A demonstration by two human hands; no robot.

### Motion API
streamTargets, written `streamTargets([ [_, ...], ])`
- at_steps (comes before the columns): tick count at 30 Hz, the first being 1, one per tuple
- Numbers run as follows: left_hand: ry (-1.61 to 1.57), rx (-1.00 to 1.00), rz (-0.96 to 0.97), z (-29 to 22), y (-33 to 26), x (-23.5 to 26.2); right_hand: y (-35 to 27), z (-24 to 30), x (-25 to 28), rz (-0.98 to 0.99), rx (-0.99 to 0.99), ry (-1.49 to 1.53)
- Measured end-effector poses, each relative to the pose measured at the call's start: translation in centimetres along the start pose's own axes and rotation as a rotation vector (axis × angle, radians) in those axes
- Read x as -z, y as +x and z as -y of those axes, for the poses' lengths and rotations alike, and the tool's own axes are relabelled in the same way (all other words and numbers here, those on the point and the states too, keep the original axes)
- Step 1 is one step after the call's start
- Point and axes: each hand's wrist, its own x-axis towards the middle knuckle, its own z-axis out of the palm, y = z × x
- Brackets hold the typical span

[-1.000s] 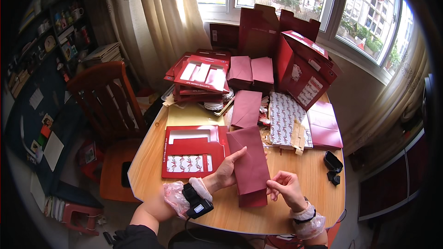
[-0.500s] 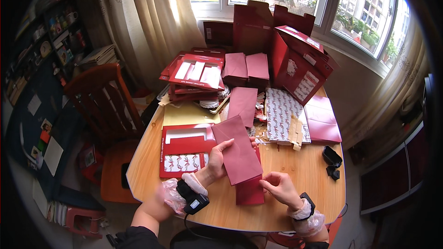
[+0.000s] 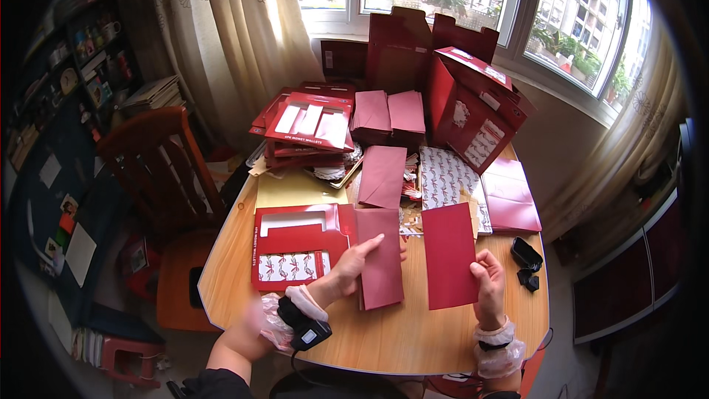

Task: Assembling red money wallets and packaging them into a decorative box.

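Observation:
My left hand (image 3: pixel 348 267) grips what looks like a small stack of pink envelopes (image 3: pixel 382 281), its thumb across the front and fingertips showing at the right edge. To the right, my right hand (image 3: pixel 489 290) pinches the right edge of a dark red envelope (image 3: pixel 448 255), thumb in front, its plain face toward me. A gap of bare tabletop separates the two. Beside my left hand lies a flat red windowed carton (image 3: pixel 295 230) with a patterned card (image 3: pixel 292 263) in its lower part. Another pink envelope pile (image 3: pixel 382 177) lies just beyond the held ones.
Red cartons (image 3: pixel 310 122) are stacked at the back left, with two pink envelope piles (image 3: pixel 371 112) beside them. A tall red box (image 3: pixel 473 114) leans at the back right. Patterned sheets (image 3: pixel 447 177), pink sheets (image 3: pixel 511 196) and a small black case (image 3: pixel 526 253) lie along the right.
My right hand has drawn the dark red envelope from beneath the pink ones, over to the right and up. The pink envelopes in my left hand have turned more upright.

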Motion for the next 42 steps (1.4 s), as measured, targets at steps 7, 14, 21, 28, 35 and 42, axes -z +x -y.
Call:
streamTargets([
  [7, -0.080, -0.020, 0.291, 3.6, 0.0, 0.3, -2.2, -2.5, -2.9, 0.307, -0.102, -0.121],
  [14, 0.089, 0.001, 0.278, 3.0, -0.8, -0.2, -2.0, -2.7, -3.4, 0.334, -0.121, 0.009],
  [21, 0.077, -0.102, 0.283, 3.7, -1.6, -1.0, -2.4, -2.7, -3.7, 0.280, -0.068, -0.048],
  [28, 0.222, -0.123, 0.344, 4.7, -0.9, -0.5, -2.8, -3.5, -4.3, 0.295, 0.067, -0.252],
  [35, 0.726, -0.489, 0.594, 2.3, -3.0, -3.0, -2.2, -0.8, -5.9, -0.057, 0.598, -0.635],
  [42, 0.856, -0.722, 0.391, 2.5, -1.2, -2.0, -2.4, -3.0, -3.6, 0.149, 0.279, -0.543],
])
